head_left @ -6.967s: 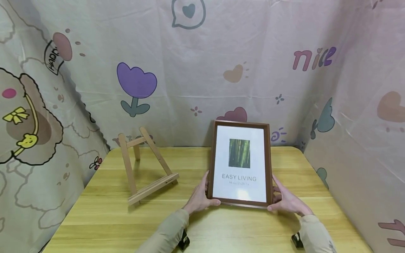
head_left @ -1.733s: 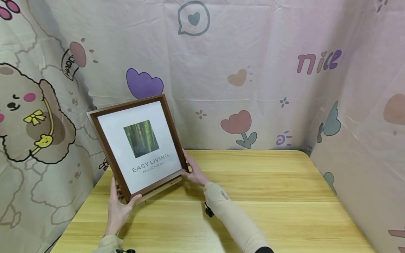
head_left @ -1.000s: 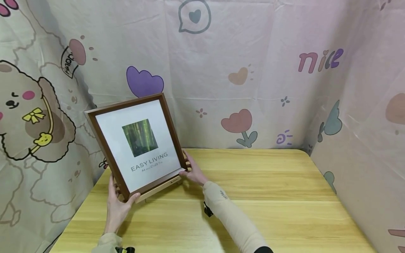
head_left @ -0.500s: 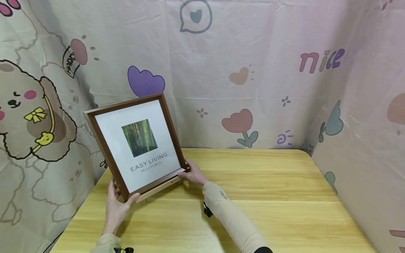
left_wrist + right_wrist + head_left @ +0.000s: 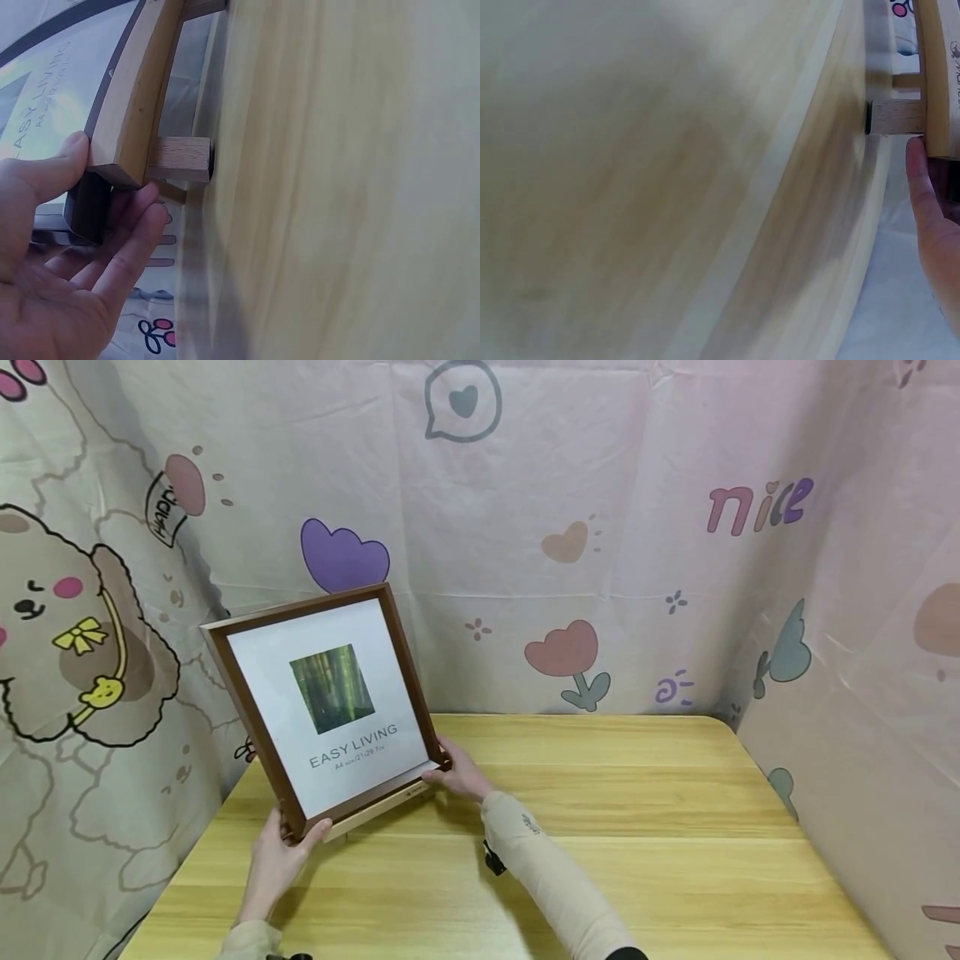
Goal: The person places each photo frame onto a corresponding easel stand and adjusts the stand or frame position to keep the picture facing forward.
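A brown picture frame (image 5: 411,681) with a white "EASY LIVING" insert and a green bamboo picture leans back on a small wooden easel, its bottom edge on the easel's ledge (image 5: 378,810). The easel's uprights are hidden behind it. My left hand (image 5: 273,860) holds the frame's lower left corner, thumb in front and fingers at the side; the left wrist view shows the thumb (image 5: 64,161) by the end of the ledge. My right hand (image 5: 461,770) grips the lower right corner, thumb on the front. Only part of the right hand (image 5: 937,232) shows in the right wrist view, beside the ledge.
The wooden table (image 5: 600,827) stretches right and forward of the easel. A patterned cloth (image 5: 465,510) hangs behind the table and along both sides. The table's left edge runs close to my left hand.
The frame has gone from the table's right middle to the easel at left, carried by both hands. In the last half second my left fingers slid lower along its side.
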### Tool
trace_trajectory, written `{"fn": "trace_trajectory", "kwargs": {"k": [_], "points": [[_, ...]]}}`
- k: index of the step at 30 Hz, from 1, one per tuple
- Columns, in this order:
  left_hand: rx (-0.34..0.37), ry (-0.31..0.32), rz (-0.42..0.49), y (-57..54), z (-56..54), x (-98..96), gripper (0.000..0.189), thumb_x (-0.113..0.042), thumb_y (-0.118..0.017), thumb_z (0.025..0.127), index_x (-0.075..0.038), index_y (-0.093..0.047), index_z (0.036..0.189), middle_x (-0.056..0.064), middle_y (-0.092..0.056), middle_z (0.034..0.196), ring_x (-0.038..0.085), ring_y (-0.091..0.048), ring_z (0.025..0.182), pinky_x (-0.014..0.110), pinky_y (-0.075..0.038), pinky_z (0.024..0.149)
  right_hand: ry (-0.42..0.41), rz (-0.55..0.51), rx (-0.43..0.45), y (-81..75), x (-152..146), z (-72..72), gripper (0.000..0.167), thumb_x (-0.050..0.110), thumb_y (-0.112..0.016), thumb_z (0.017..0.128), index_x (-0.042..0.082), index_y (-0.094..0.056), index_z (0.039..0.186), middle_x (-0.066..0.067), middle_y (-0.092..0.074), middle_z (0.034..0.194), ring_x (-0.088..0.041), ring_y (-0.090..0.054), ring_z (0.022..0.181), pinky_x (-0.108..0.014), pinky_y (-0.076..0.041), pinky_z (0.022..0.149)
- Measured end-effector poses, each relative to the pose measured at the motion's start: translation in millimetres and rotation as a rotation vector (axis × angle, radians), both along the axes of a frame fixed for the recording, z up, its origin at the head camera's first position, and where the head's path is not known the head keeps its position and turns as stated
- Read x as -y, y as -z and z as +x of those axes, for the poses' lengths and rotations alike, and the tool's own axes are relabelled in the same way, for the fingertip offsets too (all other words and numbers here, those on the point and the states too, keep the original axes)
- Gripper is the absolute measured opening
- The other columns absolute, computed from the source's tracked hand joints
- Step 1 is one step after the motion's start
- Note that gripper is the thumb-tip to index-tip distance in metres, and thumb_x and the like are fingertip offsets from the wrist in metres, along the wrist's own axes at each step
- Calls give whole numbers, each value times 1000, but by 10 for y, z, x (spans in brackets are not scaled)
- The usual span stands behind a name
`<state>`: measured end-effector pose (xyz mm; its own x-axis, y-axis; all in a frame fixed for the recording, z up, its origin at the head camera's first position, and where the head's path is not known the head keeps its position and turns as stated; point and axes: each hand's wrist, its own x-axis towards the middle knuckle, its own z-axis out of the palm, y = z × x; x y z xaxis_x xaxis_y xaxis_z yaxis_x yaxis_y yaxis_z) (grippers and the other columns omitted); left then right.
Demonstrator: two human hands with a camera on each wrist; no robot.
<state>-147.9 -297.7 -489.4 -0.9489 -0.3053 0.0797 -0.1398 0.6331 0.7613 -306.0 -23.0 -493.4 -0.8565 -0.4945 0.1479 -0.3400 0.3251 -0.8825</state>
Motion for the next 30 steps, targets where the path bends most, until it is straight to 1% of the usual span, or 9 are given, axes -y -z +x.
{"fn": "trace_trajectory", "kwargs": {"k": [6, 9, 12, 13, 15, 20, 23, 28, 30], "points": [[1, 0, 1, 8, -19, -7, 75, -44, -68, 95, 5, -36, 143, 39, -57, 132, 51, -61, 119, 57, -54, 96, -6, 4, -29, 18, -13, -15, 70, 8, -73, 91, 3, -39, 152, -24, -64, 128, -35, -65, 112, -45, -55, 101], [-22, -6, -9, 18, -28, -18, 71, -41, -70, 94, 5, -39, 139, 38, -61, 127, 49, -64, 114, 49, -58, 89, 2, 20, -21, 17, -31, -4, 72, 11, -72, 92, 3, -36, 154, -25, -62, 132, -35, -64, 116, -46, -52, 105], [-47, -2, -16, 21, -38, -32, 67, -37, -72, 93, 5, -41, 135, 37, -64, 122, 47, -66, 110, 36, -58, 80, 9, 21, -31, 12, -51, 6, 73, 12, -73, 92, 0, -36, 153, -26, -63, 130, -35, -64, 114, -47, -52, 104], [-54, 1, -16, 24, -44, -36, 67, -37, -73, 93, 4, -41, 135, 37, -64, 122, 47, -67, 110, 35, -58, 79, 12, 20, -32, 7, -58, 11, 73, 11, -73, 91, -1, -36, 153, -26, -64, 129, -35, -65, 112, -47, -53, 104], [-58, 10, -4, 27, -58, -42, 71, -36, -73, 93, 4, -37, 140, 38, -62, 124, 48, -65, 112, 39, -59, 82, 12, 12, -44, 5, -68, 9, 72, 10, -74, 91, -1, -38, 152, -26, -66, 123, -34, -66, 107, -45, -55, 98], [-79, 23, 29, 50, -76, -66, 88, -36, -73, 93, -2, -21, 155, 39, -57, 132, 52, -60, 119, 57, -54, 95, 16, 36, -63, 2, -115, 28, 76, 11, -73, 92, -5, -32, 154, -29, -62, 131, -36, -64, 114, -48, -51, 106], [-96, 25, 35, 57, -78, -81, 92, -35, -73, 93, -6, -15, 158, 40, -56, 133, 53, -60, 118, 59, -54, 95, 20, 53, -71, 5, -134, 38, 81, 11, -73, 91, -2, -27, 157, -31, -60, 133, -39, -63, 116, -51, -49, 109], [-92, 40, 32, 43, -83, -110, 102, -35, -72, 94, -9, -1, 162, 44, -51, 136, 58, -59, 117, 64, -52, 96, 46, 64, -50, 18, -161, 42, 92, 11, -74, 90, 9, -16, 162, -30, -63, 126, -40, -64, 114, -52, -50, 107], [-94, 45, 34, 40, -86, -122, 104, -34, -72, 94, -10, 4, 162, 45, -50, 136, 58, -59, 117, 63, -52, 97, 51, 67, -53, 20, -177, 43, 94, 12, -74, 90, 10, -13, 162, -30, -64, 124, -40, -65, 113, -53, -51, 106]]}}
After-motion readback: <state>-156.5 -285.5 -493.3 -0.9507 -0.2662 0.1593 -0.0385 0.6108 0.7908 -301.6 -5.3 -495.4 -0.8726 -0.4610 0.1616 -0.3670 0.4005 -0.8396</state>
